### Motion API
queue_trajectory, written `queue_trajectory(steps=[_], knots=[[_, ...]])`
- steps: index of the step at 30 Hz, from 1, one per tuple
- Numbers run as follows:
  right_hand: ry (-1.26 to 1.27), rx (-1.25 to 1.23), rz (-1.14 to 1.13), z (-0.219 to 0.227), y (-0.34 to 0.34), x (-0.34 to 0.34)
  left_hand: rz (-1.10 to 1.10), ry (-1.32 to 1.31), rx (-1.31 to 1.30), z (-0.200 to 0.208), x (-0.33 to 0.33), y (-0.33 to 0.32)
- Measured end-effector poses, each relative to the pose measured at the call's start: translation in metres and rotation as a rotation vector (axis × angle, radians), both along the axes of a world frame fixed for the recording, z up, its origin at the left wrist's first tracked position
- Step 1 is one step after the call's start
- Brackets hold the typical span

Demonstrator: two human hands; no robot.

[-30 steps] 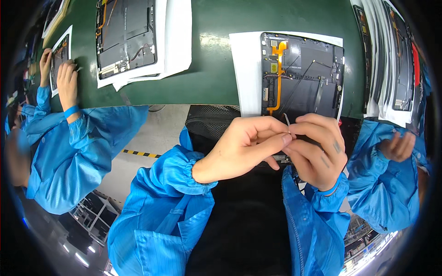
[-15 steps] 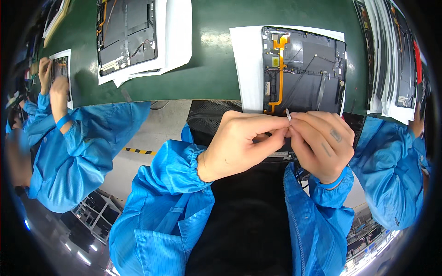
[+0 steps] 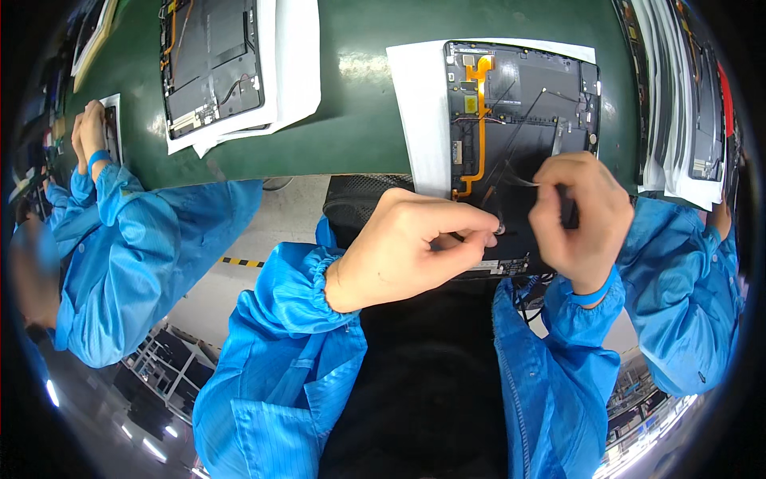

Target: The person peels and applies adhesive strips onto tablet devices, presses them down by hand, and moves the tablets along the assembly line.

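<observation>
Black tablet housing (image 3: pixel 554 76) crossed by orange flex cable (image 3: pixel 481 134); small silvery piece (image 3: pixel 500 229), seemingly metal, pinched in left hand (image 3: pixel 407 251); thin clear strip (image 3: pixel 523 182) pinched in right hand (image 3: pixel 586 211).

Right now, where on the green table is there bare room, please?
The widest bare patch of green table lies between the white papers under the left panel and the white sheet under the nearest panel. A narrower strip shows between that panel and the stack on the right. That panel's lower end is crowded by the left hand and right hand.
</observation>
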State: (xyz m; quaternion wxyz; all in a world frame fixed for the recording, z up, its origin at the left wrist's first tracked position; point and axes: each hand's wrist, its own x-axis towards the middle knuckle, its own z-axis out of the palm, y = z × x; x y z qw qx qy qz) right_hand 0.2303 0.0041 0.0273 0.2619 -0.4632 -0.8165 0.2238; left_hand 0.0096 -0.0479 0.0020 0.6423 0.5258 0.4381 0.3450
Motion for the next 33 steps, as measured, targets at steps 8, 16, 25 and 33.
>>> queue_trajectory(steps=[8, 16, 25, 33], knots=[[-0.552, -0.324, -0.608, 0.05, -0.048, 0.134, -0.071, 0.028, -0.047, 0.012, -0.006, 0.013], [0.021, -0.034, -0.024, 0.026, -0.032, 0.015, -0.129, 0.23, 0.213, 0.028, 0.003, 0.028], [0.177, 0.052, 0.082, -0.004, -0.03, 0.01, 0.009, 0.444, 0.389, 0.029, 0.002, 0.04], [0.154, 0.089, 0.111, -0.005, -0.034, 0.008, -0.05, 0.968, 0.534, 0.024, 0.029, 0.039]])
